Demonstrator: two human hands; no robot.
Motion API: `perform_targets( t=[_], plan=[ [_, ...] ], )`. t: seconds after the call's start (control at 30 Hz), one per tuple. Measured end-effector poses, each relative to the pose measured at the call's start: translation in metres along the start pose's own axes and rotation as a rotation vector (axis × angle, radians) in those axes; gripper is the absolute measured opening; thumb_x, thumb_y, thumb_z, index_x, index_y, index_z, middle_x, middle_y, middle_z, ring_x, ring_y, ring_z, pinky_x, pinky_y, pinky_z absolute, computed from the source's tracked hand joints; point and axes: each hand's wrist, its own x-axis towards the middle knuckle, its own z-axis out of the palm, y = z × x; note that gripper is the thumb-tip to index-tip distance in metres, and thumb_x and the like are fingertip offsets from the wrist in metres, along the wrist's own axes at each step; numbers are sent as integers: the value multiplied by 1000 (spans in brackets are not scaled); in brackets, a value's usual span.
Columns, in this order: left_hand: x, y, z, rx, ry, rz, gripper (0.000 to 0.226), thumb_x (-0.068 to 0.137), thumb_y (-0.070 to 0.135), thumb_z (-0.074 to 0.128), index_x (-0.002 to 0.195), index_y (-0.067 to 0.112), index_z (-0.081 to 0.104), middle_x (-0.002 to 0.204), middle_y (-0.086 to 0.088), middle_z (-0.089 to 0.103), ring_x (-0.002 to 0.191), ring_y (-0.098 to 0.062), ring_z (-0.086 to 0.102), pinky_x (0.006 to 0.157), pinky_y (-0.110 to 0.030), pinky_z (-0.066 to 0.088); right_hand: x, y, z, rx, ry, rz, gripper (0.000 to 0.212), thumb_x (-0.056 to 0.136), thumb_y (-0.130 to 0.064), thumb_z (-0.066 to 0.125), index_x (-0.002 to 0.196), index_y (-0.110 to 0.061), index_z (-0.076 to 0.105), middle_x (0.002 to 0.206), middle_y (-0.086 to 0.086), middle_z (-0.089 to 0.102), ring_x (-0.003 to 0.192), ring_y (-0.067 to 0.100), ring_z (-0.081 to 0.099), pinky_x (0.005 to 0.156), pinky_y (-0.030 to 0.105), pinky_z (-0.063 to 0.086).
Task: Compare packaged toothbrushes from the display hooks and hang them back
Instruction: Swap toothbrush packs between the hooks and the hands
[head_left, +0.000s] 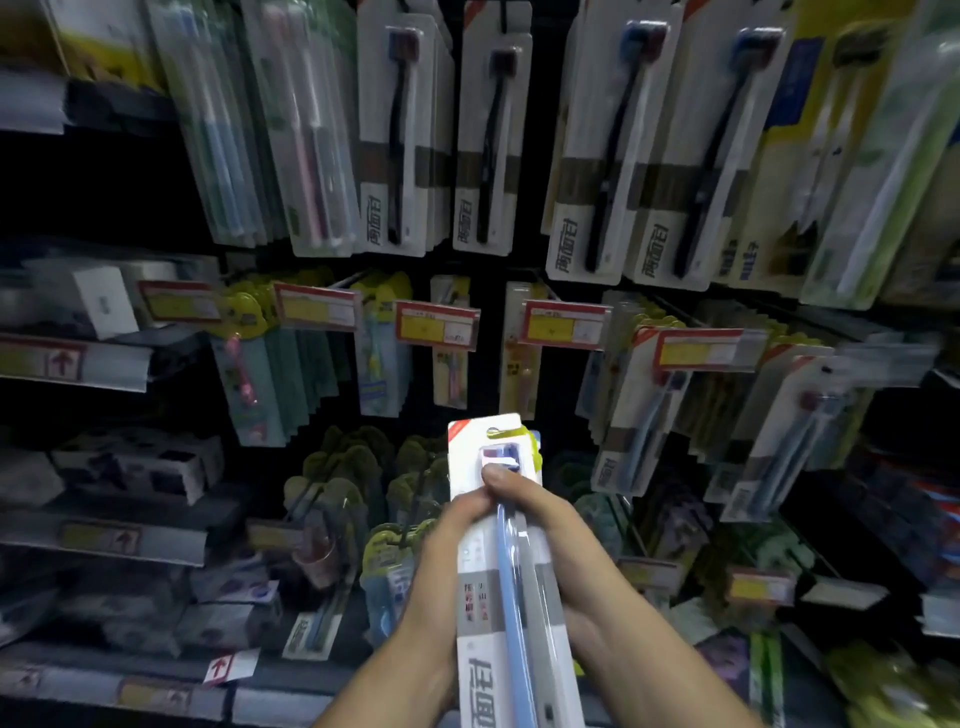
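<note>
Both my hands hold a white packaged toothbrush (511, 587) upright at the bottom centre, blue and grey brushes showing through its blister. My left hand (447, 540) grips its left edge. My right hand (540, 512) grips the right side with the thumb pressed on the front just below the brush heads. A green-edged pack (534, 441) peeks out behind the white one's top right. Rows of similar white packs (397, 140) hang from display hooks above.
Red and yellow price tags (436, 325) stick out on hook ends across the middle row. Green and yellow packs (343, 488) hang low on the left, more white packs (644, 415) to the right. Shelves with boxes (140, 467) run along the left.
</note>
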Motion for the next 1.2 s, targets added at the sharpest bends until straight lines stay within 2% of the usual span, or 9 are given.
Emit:
perform_targets(
  t=[0.17,0.4,0.5,0.63,0.73,0.83,0.93,1.13,1.2],
  plan=[
    [-5,-16,19,160,230,33,54,100,50,52,115,5,77,111,-20,76,85,-32,76,77,-39,57,16,2,-4,-35,57,68,51,72,-23,91,116,-2,76,114,23,74,102,39,73,93,45,59],
    [3,-2,3,455,250,-22,44,102,39,46,88,6,72,68,-10,66,55,-22,64,52,-27,50,38,-2,-4,-60,67,103,65,74,-37,90,126,-2,71,119,25,70,93,35,70,89,45,58],
    [4,-1,4,575,166,-41,52,98,53,57,127,11,70,108,-16,74,94,-31,74,78,-37,59,43,-10,-5,-40,39,86,65,80,-45,84,129,-5,70,120,21,70,86,33,71,79,40,60],
    [1,-8,-11,593,94,-5,104,65,83,76,154,54,32,152,7,55,133,-20,61,103,-47,54,44,-12,-5,-134,27,21,62,84,-55,75,124,-8,73,107,19,76,81,33,74,71,38,63],
    [1,-4,-14,542,49,76,102,58,74,78,149,46,42,139,5,67,120,-12,69,88,-32,60,40,-12,0,-321,77,-8,63,79,-62,77,115,-11,78,109,19,77,102,40,73,91,45,60],
    [0,3,-5,548,82,79,81,65,62,79,137,33,57,117,-4,78,104,-22,76,91,-41,60,36,-12,5,-462,75,-143,38,91,-38,73,112,-7,77,95,10,80,81,22,76,67,27,59],
    [1,4,-6,477,224,68,38,105,47,52,128,20,64,105,-6,78,89,-20,76,80,-32,56,33,-9,8,-454,73,-186,25,93,-24,72,113,-9,74,89,1,80,70,11,74,57,18,53],
    [-3,13,4,604,320,114,40,112,31,34,85,10,55,46,-7,60,41,-16,61,30,-14,37,34,-2,9,-497,128,-234,17,95,-16,68,111,-13,71,87,-2,80,73,12,74,55,17,51],
    [-3,18,4,779,327,177,40,113,19,31,76,12,45,59,-13,52,48,-18,57,30,-13,36,35,0,8,-520,134,-242,20,95,-15,66,113,-11,71,89,-1,79,74,11,73,57,18,52]
  ],
)
